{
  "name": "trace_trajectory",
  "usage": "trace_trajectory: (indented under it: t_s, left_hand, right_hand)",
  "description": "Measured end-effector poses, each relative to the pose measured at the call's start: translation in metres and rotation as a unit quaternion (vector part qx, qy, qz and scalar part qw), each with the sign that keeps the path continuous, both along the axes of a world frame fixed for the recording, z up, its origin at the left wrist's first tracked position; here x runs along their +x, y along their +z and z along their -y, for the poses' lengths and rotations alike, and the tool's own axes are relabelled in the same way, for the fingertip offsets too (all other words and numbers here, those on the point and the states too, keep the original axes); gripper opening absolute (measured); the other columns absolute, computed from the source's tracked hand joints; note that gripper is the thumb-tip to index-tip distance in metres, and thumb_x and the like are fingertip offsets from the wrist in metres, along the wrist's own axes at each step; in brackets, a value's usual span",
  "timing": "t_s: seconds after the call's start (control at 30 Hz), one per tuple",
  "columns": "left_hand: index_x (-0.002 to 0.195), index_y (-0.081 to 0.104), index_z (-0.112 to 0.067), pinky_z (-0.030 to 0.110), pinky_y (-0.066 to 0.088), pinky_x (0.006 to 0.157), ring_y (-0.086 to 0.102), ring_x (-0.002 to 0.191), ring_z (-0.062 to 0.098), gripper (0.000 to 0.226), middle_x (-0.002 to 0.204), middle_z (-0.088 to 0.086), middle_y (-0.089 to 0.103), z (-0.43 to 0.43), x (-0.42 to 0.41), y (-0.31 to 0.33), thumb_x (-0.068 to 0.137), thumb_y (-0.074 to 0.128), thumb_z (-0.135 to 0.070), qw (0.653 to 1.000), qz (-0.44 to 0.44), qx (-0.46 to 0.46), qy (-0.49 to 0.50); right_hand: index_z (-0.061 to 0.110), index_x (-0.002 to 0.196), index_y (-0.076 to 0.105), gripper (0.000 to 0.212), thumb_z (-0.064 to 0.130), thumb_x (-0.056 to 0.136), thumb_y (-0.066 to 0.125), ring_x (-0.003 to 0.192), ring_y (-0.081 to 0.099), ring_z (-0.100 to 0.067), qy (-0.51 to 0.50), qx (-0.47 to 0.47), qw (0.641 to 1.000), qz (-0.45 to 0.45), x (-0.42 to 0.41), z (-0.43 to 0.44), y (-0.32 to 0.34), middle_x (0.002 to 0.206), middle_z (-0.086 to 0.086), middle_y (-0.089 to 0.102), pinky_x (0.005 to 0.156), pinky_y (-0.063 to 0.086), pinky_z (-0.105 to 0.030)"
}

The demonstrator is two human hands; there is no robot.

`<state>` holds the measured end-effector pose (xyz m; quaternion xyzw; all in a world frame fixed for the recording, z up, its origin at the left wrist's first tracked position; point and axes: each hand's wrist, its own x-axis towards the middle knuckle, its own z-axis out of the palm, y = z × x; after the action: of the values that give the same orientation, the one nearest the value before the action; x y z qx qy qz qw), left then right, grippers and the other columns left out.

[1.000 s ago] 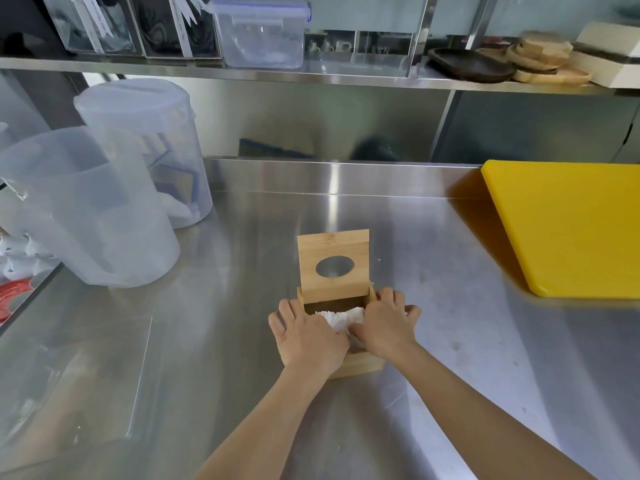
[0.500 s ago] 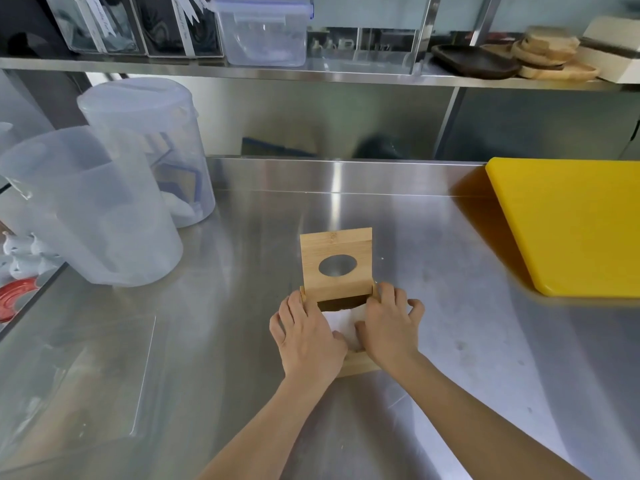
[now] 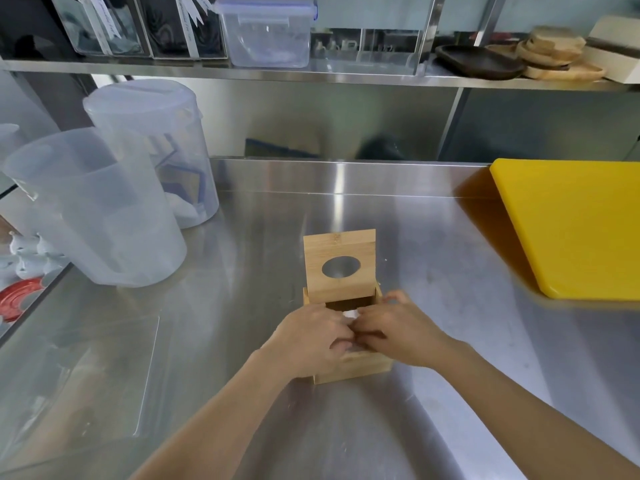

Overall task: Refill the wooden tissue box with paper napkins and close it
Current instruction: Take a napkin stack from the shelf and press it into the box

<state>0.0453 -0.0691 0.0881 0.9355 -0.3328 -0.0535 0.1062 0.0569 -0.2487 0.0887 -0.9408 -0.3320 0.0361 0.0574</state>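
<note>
Your wooden tissue box [image 3: 349,370] sits on the steel counter [image 3: 242,271], its lid [image 3: 340,266] standing upright at the far edge with 1 oval hole. Your left hand [image 3: 308,341] and right hand [image 3: 398,336] meet over the box's open top, fingers curled down onto the white paper napkins [image 3: 350,313]; whether they pinch them, I cannot tell. A yellow cutting board [image 3: 575,226] lies to the right of the box, 2 plastic pitchers [image 3: 104,209] to its left.

Tissue box [image 3: 353,370] mid-counter [image 3: 242,341], 2 jugs [image 3: 104,209] far left, cutting board [image 3: 571,223] far right, shelf [image 3: 311,72] behind.
</note>
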Motion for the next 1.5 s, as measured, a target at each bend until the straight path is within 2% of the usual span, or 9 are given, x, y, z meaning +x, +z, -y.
trace_trajectory:
  t_s: [0.17, 0.33, 0.43, 0.5, 0.6, 0.67, 0.83, 1.2, 1.5]
  left_hand:
    - [0.108, 0.067, -0.023, 0.034, 0.000, 0.116, 0.042, 0.127, 0.007, 0.059, 0.135, -0.007, 0.054, -0.017, 0.007, 0.003, 0.092, 0.017, -0.049, 0.991, -0.011, 0.117, -0.060]
    - [0.091, 0.073, -0.016, 0.031, 0.014, 0.114, 0.053, 0.114, 0.010, 0.043, 0.117, -0.004, 0.067, -0.027, 0.015, 0.012, 0.092, 0.038, -0.040, 0.989, -0.020, 0.139, -0.048]
    - [0.075, 0.067, -0.012, 0.034, 0.037, 0.096, 0.059, 0.085, 0.020, 0.041, 0.085, -0.001, 0.069, -0.022, 0.016, 0.019, 0.087, 0.038, -0.038, 0.988, 0.045, 0.144, -0.036]
    - [0.087, 0.065, -0.017, 0.029, 0.035, 0.093, 0.057, 0.093, 0.018, 0.030, 0.095, -0.005, 0.068, -0.015, 0.015, 0.018, 0.086, 0.042, -0.036, 0.991, 0.055, 0.117, -0.031]
    - [0.090, 0.066, -0.025, 0.033, 0.021, 0.109, 0.054, 0.103, 0.013, 0.025, 0.102, -0.010, 0.064, -0.015, 0.015, 0.011, 0.084, 0.045, -0.038, 0.986, 0.043, 0.154, -0.051]
    - [0.082, 0.067, -0.025, 0.040, 0.014, 0.114, 0.055, 0.098, 0.015, 0.022, 0.094, -0.007, 0.064, -0.017, 0.017, 0.009, 0.084, 0.048, -0.034, 0.979, 0.017, 0.199, -0.034]
    - [0.069, 0.067, -0.023, 0.042, 0.010, 0.115, 0.058, 0.085, 0.016, 0.015, 0.080, -0.004, 0.068, -0.004, 0.023, 0.010, 0.075, 0.057, -0.015, 0.970, -0.004, 0.243, 0.011]
    - [0.055, 0.036, -0.018, 0.047, 0.015, 0.113, 0.056, 0.095, 0.019, 0.034, 0.078, 0.002, 0.062, 0.003, 0.016, 0.018, 0.080, 0.058, -0.021, 0.955, 0.046, 0.293, 0.034]
    - [0.071, 0.059, -0.016, 0.045, 0.014, 0.112, 0.048, 0.108, 0.016, 0.016, 0.090, 0.001, 0.066, -0.002, 0.021, 0.017, 0.081, 0.057, -0.029, 0.960, 0.014, 0.278, 0.018]
  right_hand:
    - [0.022, 0.075, 0.062, 0.038, 0.039, 0.094, 0.034, 0.088, 0.052, -0.012, 0.045, -0.066, 0.996, -0.026, 0.005, 0.008, 0.012, 0.084, 0.007, 0.063, 0.083, 0.011, -0.030]
    - [0.014, 0.066, 0.060, 0.039, 0.035, 0.092, 0.040, 0.070, 0.050, -0.022, 0.071, -0.170, 0.983, -0.002, 0.011, 0.008, 0.025, 0.075, -0.002, 0.064, 0.076, 0.021, -0.027]
    - [0.019, 0.055, 0.061, 0.028, 0.032, 0.079, 0.056, 0.056, 0.054, -0.018, 0.108, -0.127, 0.982, 0.092, 0.014, 0.003, 0.023, 0.058, 0.006, 0.063, 0.064, 0.043, -0.027]
    - [0.023, 0.064, 0.066, 0.022, 0.032, 0.074, 0.047, 0.064, 0.062, -0.014, 0.099, -0.080, 0.990, 0.052, 0.012, -0.002, 0.021, 0.066, 0.012, 0.067, 0.067, 0.052, -0.034]
    - [0.028, 0.099, 0.067, 0.043, 0.035, 0.075, 0.032, 0.096, 0.061, -0.012, 0.095, -0.107, 0.990, -0.003, 0.013, -0.005, 0.007, 0.099, 0.015, 0.070, 0.093, 0.034, -0.028]
    - [0.026, 0.099, 0.068, 0.037, 0.032, 0.081, 0.035, 0.095, 0.056, -0.014, 0.075, -0.103, 0.992, 0.005, 0.013, -0.004, 0.003, 0.099, 0.013, 0.070, 0.089, 0.019, -0.022]
    - [0.022, 0.068, 0.058, 0.016, 0.021, 0.080, 0.048, 0.076, 0.046, -0.021, 0.029, -0.183, 0.983, 0.016, 0.013, -0.014, 0.007, 0.075, 0.005, 0.067, 0.093, 0.024, -0.034]
    - [0.018, 0.049, 0.038, 0.035, 0.014, 0.080, 0.052, 0.065, 0.047, -0.020, -0.014, -0.245, 0.966, 0.083, -0.001, -0.016, 0.016, 0.061, 0.001, 0.054, 0.102, 0.021, -0.040]
    - [0.022, 0.066, 0.052, 0.018, 0.015, 0.083, 0.050, 0.082, 0.057, -0.019, -0.041, -0.245, 0.968, 0.045, -0.001, -0.018, 0.013, 0.078, 0.000, 0.065, 0.103, 0.021, -0.041]
